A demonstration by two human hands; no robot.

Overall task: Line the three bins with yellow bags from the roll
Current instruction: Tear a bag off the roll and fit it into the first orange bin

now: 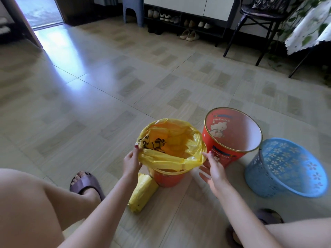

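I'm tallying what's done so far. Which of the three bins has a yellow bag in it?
The orange bin nearest the person, between both hands: a yellow bag drapes over its rim. The red cartoon bin and blue basket are bare.

Left hand [131, 162] and right hand [213, 170] pinch a yellow bag [172, 140] over the near orange bin [165, 179]; second orange bin [231, 133] and blue basket [284, 167] unlined.

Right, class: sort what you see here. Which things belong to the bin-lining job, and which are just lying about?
Job:
yellow bag, pulled over the near orange bin by left hand and right hand
roll of bags
red bin, unlined
blue basket, unlined

Lying about:
shoes
black chair
stool
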